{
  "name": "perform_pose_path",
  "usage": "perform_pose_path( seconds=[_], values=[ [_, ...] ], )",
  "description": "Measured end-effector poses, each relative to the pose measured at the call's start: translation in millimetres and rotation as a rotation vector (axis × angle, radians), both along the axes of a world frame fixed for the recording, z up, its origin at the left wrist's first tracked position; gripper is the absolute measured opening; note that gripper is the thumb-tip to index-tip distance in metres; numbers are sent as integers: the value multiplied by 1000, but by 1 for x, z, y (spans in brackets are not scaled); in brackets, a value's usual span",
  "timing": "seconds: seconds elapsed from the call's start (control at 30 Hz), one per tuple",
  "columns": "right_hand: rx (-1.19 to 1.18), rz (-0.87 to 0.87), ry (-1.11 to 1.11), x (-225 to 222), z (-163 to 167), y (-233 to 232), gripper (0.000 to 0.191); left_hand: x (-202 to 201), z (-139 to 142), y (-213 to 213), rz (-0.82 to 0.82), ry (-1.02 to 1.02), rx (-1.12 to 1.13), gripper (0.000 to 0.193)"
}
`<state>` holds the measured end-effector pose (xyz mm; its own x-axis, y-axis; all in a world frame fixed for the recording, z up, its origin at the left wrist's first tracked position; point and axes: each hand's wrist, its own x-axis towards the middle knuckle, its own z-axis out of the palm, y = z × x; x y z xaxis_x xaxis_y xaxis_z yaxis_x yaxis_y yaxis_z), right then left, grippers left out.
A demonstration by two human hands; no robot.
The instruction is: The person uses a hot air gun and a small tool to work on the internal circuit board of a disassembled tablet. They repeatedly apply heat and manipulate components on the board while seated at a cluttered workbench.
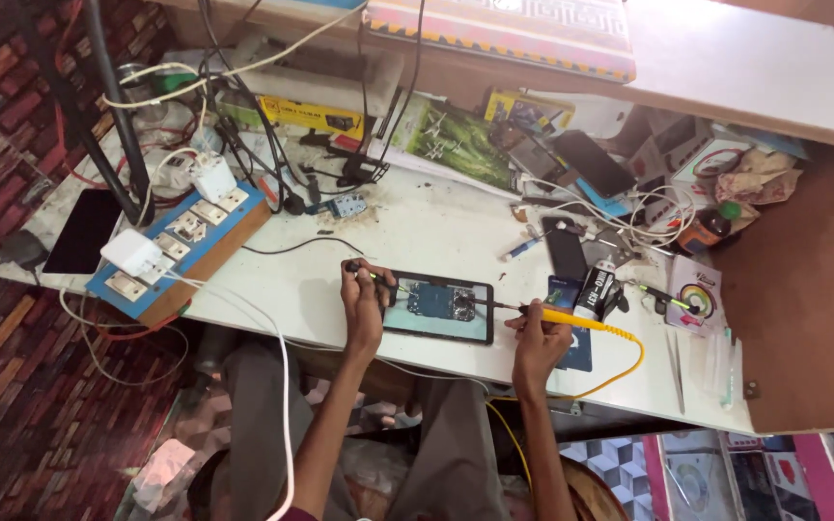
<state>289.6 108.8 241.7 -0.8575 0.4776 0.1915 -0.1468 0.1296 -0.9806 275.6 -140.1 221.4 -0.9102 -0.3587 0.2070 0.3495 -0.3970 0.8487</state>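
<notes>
An opened phone point(438, 307) lies flat on the white workbench point(417, 227), its blue circuit board point(433, 301) exposed. My left hand point(363, 301) rests at the phone's left edge and pinches a thin dark tool point(371, 275) that points at the board. My right hand point(539, 336) grips a yellow-handled soldering iron point(566, 318); its dark tip reaches left over the phone's right side. A yellow cable point(620, 362) runs from the iron off the front edge of the bench.
A blue power strip point(180, 241) with white chargers sits at the left, with tangled cables behind it. A dark phone point(565, 249), small bottles, boxes and tweezers point(677, 359) crowd the right side. A wooden shelf point(726, 68) hangs overhead.
</notes>
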Motion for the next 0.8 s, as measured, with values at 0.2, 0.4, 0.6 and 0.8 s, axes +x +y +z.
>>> perform_pose_path(
  seconds=[0.2,0.4,0.6,0.8],
  values=[
    [-56,32,25,-8,-5,1,20,-6,-2,1,-7,-15,-11,27],
    [-56,35,7,-13,-4,0,19,-11,-2,-2,-45,9,-36,26],
    [-40,23,-20,-27,-5,-4,21,-24,-5,-1,-31,27,-59,27],
    [-25,47,8,-26,-8,-3,21,-25,-5,-2,-42,65,-83,28]
  ],
)
